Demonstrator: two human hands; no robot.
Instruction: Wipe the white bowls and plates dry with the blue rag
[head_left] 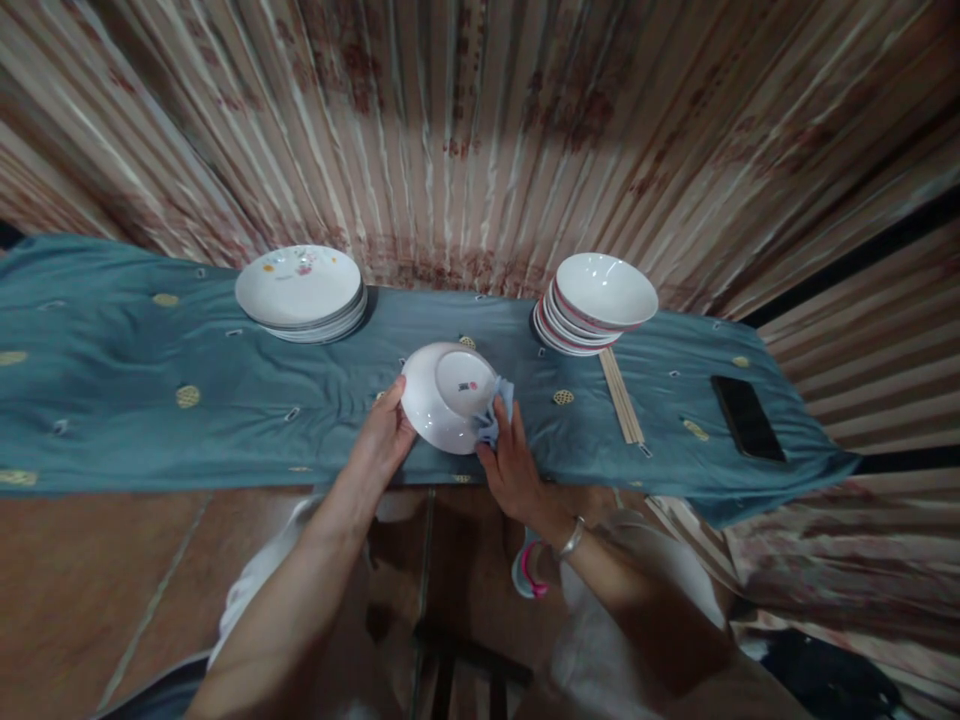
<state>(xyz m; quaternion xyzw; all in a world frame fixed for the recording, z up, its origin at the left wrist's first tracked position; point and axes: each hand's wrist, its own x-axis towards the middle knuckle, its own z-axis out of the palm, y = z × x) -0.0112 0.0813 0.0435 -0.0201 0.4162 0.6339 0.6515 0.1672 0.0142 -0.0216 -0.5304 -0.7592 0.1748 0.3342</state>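
Observation:
A white plate point(439, 405) is tilted up over the table's front part, its underside with a foot ring and a small red and black mark facing me. Its left rim is gripped by my left hand point(386, 435), thumb on the near face. My right hand point(514, 465) is closed on a light blue cloth point(491, 415) and presses it against the plate's right side. The plate's far face is hidden, and so are some fingers of both hands.
On the blue tablecloth point(247, 430), a stack of flowered plates point(300, 290) stands back left. Several stacked bowls point(604, 290) are back right, with wooden chopsticks point(621, 400) in front. A black phone point(748, 418) lies at the right end. A pleated curtain point(450, 150) hangs behind.

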